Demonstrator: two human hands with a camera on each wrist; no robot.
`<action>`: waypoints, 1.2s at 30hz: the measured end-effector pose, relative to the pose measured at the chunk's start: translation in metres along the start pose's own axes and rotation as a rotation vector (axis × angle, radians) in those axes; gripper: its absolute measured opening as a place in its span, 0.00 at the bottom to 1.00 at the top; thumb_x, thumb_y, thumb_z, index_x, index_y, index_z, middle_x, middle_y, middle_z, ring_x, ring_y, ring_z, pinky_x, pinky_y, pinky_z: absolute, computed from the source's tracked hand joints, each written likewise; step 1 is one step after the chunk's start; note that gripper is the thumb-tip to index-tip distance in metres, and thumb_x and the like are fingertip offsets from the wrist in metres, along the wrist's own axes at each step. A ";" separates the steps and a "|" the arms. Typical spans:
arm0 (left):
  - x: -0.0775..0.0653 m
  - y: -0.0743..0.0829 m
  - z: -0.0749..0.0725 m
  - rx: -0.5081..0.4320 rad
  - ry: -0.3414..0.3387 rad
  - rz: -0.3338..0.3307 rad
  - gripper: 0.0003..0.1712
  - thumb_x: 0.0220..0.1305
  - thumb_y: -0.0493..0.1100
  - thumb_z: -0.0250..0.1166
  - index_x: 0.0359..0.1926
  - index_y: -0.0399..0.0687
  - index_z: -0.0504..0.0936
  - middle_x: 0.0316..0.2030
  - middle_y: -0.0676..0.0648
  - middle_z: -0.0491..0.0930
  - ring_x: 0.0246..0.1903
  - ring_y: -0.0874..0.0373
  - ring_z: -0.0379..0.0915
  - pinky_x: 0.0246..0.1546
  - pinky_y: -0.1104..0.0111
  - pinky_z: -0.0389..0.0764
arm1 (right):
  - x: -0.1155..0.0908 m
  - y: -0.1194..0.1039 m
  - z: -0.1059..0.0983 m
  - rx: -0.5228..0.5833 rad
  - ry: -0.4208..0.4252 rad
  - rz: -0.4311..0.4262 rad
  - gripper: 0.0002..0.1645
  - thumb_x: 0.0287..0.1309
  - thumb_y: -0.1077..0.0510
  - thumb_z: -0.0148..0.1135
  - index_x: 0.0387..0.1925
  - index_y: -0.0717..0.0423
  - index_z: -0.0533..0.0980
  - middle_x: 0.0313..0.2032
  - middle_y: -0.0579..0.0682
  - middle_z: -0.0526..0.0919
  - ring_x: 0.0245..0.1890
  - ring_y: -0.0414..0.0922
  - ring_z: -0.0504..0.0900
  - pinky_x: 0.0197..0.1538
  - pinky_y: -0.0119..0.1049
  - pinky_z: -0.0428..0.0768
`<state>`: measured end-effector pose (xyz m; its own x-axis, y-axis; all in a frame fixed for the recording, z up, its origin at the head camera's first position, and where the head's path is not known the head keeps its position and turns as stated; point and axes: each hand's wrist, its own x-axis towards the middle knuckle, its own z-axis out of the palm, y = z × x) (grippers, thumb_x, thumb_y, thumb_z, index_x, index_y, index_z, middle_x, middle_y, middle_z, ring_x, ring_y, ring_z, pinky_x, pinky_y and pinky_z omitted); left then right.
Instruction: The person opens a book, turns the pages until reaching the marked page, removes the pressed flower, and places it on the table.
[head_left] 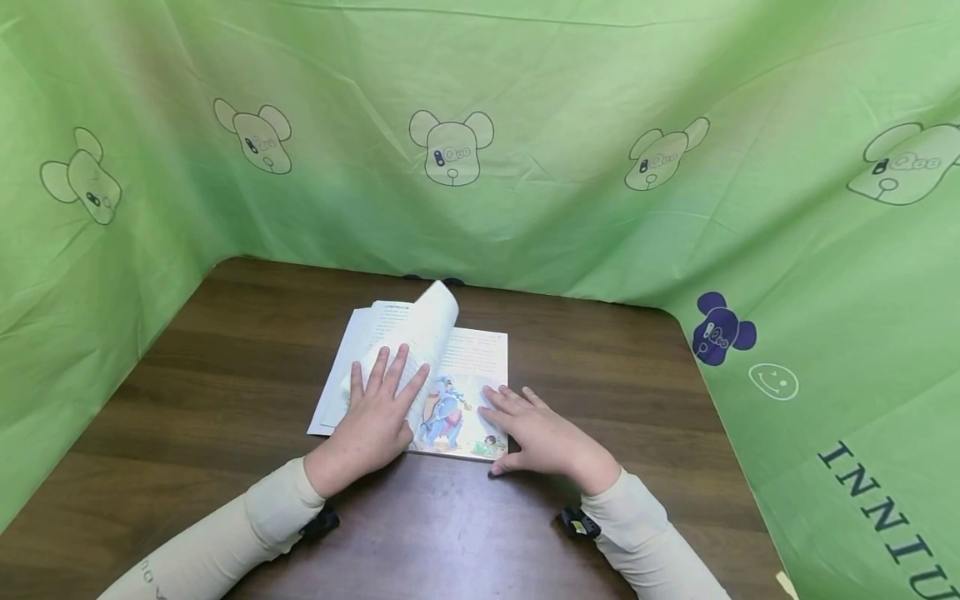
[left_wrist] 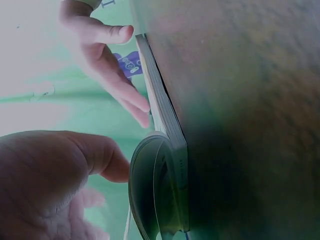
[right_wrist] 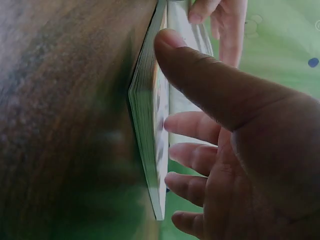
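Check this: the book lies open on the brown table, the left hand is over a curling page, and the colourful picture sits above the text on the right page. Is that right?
No: the head view shows the colourful picture below the text on the right page, not above it.

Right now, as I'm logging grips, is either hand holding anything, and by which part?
Nothing appears gripped: the left hand lies spread on curling pages of the open book, the right hand at its right edge.
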<state>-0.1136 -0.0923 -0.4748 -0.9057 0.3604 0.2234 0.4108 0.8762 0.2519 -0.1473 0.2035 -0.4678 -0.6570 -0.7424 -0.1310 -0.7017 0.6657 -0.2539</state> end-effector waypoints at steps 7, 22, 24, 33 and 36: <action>0.001 -0.001 -0.002 0.007 -0.111 0.065 0.47 0.56 0.33 0.61 0.79 0.50 0.61 0.81 0.41 0.50 0.79 0.35 0.42 0.71 0.31 0.46 | 0.000 -0.002 0.000 -0.017 -0.024 0.008 0.51 0.56 0.37 0.73 0.73 0.58 0.68 0.78 0.58 0.60 0.78 0.59 0.57 0.76 0.64 0.51; 0.001 -0.004 -0.003 -0.021 -0.248 -0.023 0.31 0.69 0.42 0.58 0.73 0.49 0.72 0.78 0.40 0.59 0.77 0.36 0.50 0.65 0.31 0.61 | -0.001 -0.006 -0.006 -0.177 0.035 -0.097 0.15 0.68 0.51 0.65 0.52 0.49 0.85 0.65 0.58 0.79 0.67 0.58 0.76 0.66 0.62 0.71; 0.001 -0.003 -0.003 -0.036 -0.253 -0.046 0.28 0.73 0.48 0.58 0.71 0.48 0.73 0.78 0.41 0.59 0.77 0.37 0.50 0.65 0.30 0.61 | -0.001 -0.006 -0.007 -0.198 0.056 -0.126 0.10 0.67 0.53 0.65 0.46 0.47 0.87 0.62 0.56 0.82 0.65 0.56 0.79 0.65 0.61 0.74; 0.001 -0.002 -0.001 -0.084 -0.227 -0.101 0.34 0.70 0.60 0.64 0.68 0.45 0.76 0.77 0.40 0.60 0.77 0.35 0.51 0.62 0.26 0.60 | 0.001 -0.003 -0.010 -0.142 0.177 -0.172 0.10 0.66 0.57 0.66 0.27 0.45 0.77 0.29 0.38 0.79 0.30 0.37 0.77 0.40 0.36 0.79; 0.000 0.000 -0.001 -0.086 -0.220 -0.104 0.35 0.69 0.61 0.65 0.68 0.45 0.77 0.77 0.39 0.60 0.77 0.35 0.50 0.62 0.26 0.59 | 0.003 -0.002 -0.010 -0.084 0.209 -0.103 0.12 0.68 0.56 0.64 0.28 0.44 0.73 0.23 0.35 0.69 0.23 0.34 0.66 0.31 0.30 0.72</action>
<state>-0.1136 -0.0926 -0.4738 -0.9407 0.3389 -0.0159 0.3130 0.8851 0.3444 -0.1505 0.2011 -0.4581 -0.6175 -0.7809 0.0943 -0.7826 0.5978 -0.1738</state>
